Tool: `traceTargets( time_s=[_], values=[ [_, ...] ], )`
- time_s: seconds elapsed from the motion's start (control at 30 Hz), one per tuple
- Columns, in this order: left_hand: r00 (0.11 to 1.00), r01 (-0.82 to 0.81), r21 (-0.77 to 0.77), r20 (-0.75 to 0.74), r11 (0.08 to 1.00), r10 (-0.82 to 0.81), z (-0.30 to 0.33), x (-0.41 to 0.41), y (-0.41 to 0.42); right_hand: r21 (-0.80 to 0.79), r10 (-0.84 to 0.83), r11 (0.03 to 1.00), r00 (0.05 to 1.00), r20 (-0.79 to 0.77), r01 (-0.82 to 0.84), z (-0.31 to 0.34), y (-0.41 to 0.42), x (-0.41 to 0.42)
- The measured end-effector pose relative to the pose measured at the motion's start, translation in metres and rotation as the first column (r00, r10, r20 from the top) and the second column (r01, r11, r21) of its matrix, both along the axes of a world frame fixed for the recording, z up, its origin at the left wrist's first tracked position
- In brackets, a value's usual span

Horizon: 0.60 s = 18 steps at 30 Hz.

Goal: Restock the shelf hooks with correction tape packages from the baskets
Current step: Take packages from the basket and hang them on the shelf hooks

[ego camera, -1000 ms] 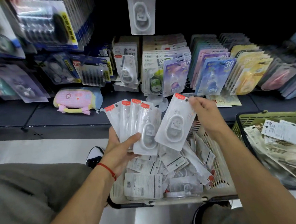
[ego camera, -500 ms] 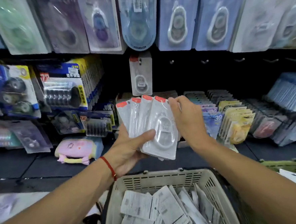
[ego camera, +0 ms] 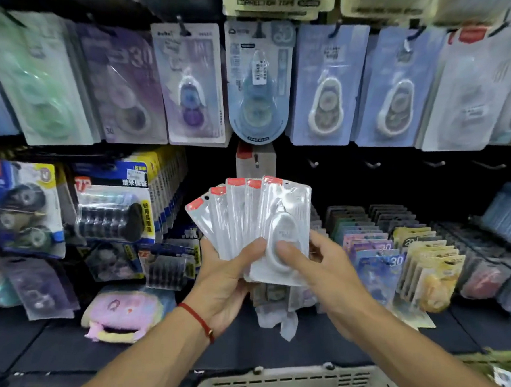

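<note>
My left hand (ego camera: 223, 273) holds a fan of several clear correction tape packages (ego camera: 244, 221) with red top tabs, thumb across their fronts. My right hand (ego camera: 318, 264) grips the frontmost package (ego camera: 289, 230) of the fan, thumb on its white tape dispenser. Just behind the fan, one matching package (ego camera: 255, 162) hangs on a shelf hook. To its right, several bare hooks (ego camera: 372, 164) stick out of the dark back panel. The beige basket (ego camera: 290, 384) sits at the bottom edge, with only its rim showing.
Rows of carded correction tapes (ego camera: 325, 87) hang above. Blue and yellow packs (ego camera: 114, 208) crowd the left. Stacks of pastel cards (ego camera: 402, 262) lean on the lower shelf at right. A pink plush pouch (ego camera: 121, 312) lies on the shelf. A green basket's edge (ego camera: 509, 357) shows at the lower right.
My right hand put its single package on the front of the fan and slid down to grip its lower part. Both hands rose toward the hooks, and my view tilted up off the baskets.
</note>
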<state>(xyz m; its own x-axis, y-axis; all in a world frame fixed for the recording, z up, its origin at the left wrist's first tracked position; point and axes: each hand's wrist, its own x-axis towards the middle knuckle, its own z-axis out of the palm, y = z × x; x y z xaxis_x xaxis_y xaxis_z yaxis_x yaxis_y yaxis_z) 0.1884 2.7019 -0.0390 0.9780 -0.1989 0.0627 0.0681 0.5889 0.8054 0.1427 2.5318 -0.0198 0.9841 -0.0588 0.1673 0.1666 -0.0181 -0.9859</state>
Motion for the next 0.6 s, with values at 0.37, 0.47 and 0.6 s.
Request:
traceTargets(
  time_s=[0.37, 0.47, 0.6],
  values=[
    [0.902, -0.399, 0.067, 0.207, 0.915, 0.378, 0.003, 0.012, 0.046, -0.120, -0.062, 0.990, 0.991, 0.116, 0.075, 0.016, 0.018, 0.040],
    [0.824, -0.531, 0.118, 0.306, 0.839, 0.477, 0.005, 0.012, 0.055, -0.163, -0.086, 0.981, 0.989, 0.119, 0.105, 0.020, 0.023, 0.050],
    [0.742, -0.636, 0.164, 0.400, 0.754, 0.538, 0.004, 0.012, 0.061, -0.153, -0.177, 0.968, 0.975, 0.133, 0.197, 0.018, 0.027, 0.058]
  ],
)
